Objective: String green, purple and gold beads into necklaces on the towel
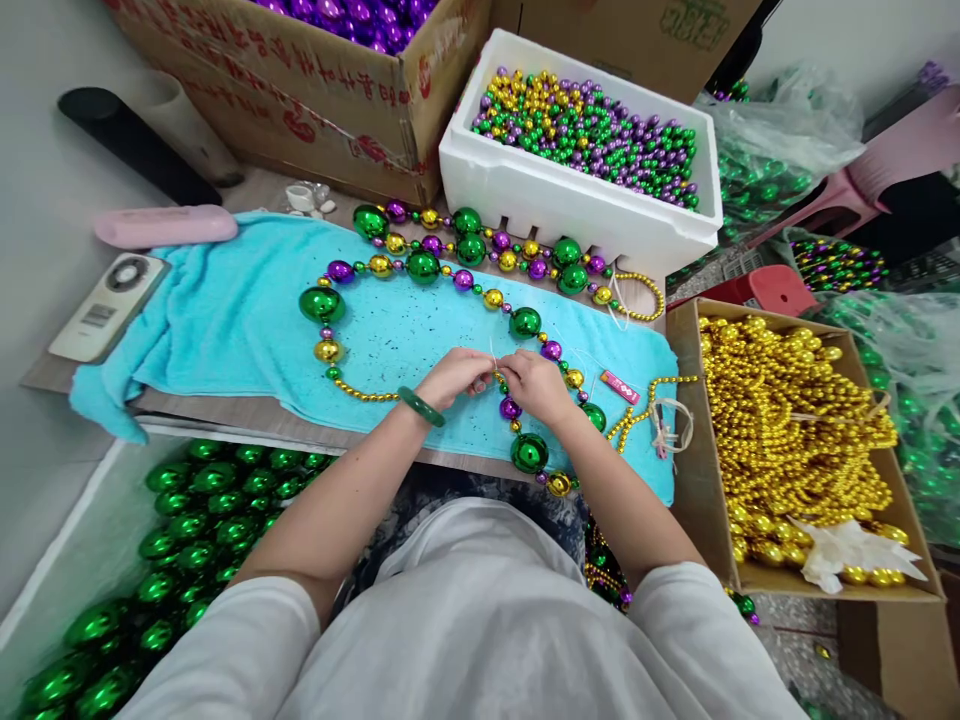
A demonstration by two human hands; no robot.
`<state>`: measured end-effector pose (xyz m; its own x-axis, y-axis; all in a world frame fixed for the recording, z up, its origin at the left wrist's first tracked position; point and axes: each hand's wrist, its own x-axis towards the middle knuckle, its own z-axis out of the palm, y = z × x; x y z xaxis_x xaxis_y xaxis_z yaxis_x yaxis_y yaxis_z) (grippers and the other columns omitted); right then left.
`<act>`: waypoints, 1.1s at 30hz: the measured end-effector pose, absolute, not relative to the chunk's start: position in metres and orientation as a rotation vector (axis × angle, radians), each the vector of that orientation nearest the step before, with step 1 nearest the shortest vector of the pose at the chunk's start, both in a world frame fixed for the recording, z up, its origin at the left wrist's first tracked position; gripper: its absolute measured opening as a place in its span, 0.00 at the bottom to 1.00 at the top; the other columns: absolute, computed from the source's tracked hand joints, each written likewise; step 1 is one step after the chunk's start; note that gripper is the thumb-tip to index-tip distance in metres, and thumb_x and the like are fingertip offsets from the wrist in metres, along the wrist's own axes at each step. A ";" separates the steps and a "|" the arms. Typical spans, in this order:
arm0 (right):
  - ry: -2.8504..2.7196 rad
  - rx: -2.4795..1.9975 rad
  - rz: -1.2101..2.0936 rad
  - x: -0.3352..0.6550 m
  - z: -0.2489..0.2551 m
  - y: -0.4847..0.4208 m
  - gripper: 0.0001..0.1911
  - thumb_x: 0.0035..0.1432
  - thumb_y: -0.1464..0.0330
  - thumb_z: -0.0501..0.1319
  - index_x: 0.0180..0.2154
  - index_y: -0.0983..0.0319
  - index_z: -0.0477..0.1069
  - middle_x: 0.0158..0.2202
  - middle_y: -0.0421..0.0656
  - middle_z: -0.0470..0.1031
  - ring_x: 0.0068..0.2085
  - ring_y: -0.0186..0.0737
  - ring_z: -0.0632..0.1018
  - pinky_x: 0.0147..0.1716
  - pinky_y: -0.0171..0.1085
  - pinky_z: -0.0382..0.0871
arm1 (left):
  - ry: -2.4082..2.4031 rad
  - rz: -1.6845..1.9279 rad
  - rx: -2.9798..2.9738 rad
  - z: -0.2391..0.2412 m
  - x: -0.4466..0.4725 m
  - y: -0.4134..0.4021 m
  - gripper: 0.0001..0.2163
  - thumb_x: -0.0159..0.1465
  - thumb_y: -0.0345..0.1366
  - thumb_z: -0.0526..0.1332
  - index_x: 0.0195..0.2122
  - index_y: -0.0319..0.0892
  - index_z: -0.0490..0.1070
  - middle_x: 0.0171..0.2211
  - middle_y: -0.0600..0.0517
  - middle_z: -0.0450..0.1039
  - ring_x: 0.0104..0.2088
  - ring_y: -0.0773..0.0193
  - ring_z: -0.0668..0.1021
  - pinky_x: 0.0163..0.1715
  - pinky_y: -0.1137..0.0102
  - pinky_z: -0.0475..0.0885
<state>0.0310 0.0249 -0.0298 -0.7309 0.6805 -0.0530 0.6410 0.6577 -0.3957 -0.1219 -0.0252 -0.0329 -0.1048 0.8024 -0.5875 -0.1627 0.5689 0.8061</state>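
Observation:
A long bead necklace (422, 267) of green, gold and purple balls loops across a turquoise towel (240, 320). My left hand (456, 376) and my right hand (534, 384) meet at the towel's near edge, both pinched on the thin white string (493, 352) between the necklace's two ends. A jade bangle (421, 406) sits on my left wrist. A large green ball (529, 452) and a gold one (559, 484) hang just below my right hand.
A white foam box (525, 190) of mixed small beads stands behind the towel. A carton of gold bead strands (787, 430) is at the right, a red lighter (619, 387) beside it. Green balls (187, 520) lie at the lower left; a remote (109, 305) lies left.

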 end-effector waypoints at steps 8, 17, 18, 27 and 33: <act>-2.029 -1.453 1.880 0.037 -0.028 0.048 0.03 0.50 0.71 0.65 0.26 0.64 0.73 0.15 0.34 0.63 0.18 0.29 0.62 0.18 0.31 0.54 | 1.555 1.038 1.670 -0.058 -0.124 -0.041 0.14 0.57 0.24 0.58 0.43 0.44 0.73 0.37 0.50 0.73 0.38 0.62 0.74 0.43 0.69 0.68; -1.502 -1.446 2.205 0.039 -0.030 0.052 0.09 0.41 0.69 0.70 0.24 0.64 0.71 0.14 0.34 0.64 0.14 0.27 0.62 0.11 0.27 0.45 | 1.539 1.251 1.523 -0.060 -0.111 -0.043 0.08 0.63 0.34 0.59 0.35 0.45 0.80 0.34 0.48 0.75 0.38 0.61 0.76 0.44 0.68 0.69; -1.525 -1.430 2.199 0.038 -0.030 0.051 0.09 0.42 0.69 0.70 0.24 0.64 0.71 0.14 0.34 0.64 0.15 0.27 0.62 0.11 0.28 0.47 | 1.532 1.294 1.477 -0.059 -0.109 -0.043 0.08 0.62 0.34 0.59 0.34 0.44 0.79 0.34 0.48 0.75 0.39 0.61 0.76 0.45 0.67 0.69; -1.893 -1.807 1.468 0.066 -0.018 0.053 0.11 0.48 0.72 0.65 0.18 0.62 0.67 0.16 0.39 0.70 0.21 0.33 0.69 0.21 0.32 0.57 | 1.368 1.488 0.477 -0.066 -0.105 -0.048 0.05 0.57 0.36 0.64 0.30 0.39 0.72 0.34 0.48 0.76 0.36 0.64 0.78 0.30 0.73 0.72; -0.881 -1.216 1.916 0.058 -0.029 0.039 0.14 0.52 0.61 0.63 0.22 0.60 0.62 0.27 0.42 0.74 0.37 0.40 0.77 0.32 0.36 0.70 | 1.038 1.546 0.025 -0.062 -0.102 -0.042 0.05 0.61 0.32 0.61 0.31 0.40 0.64 0.30 0.51 0.75 0.35 0.66 0.80 0.30 0.75 0.72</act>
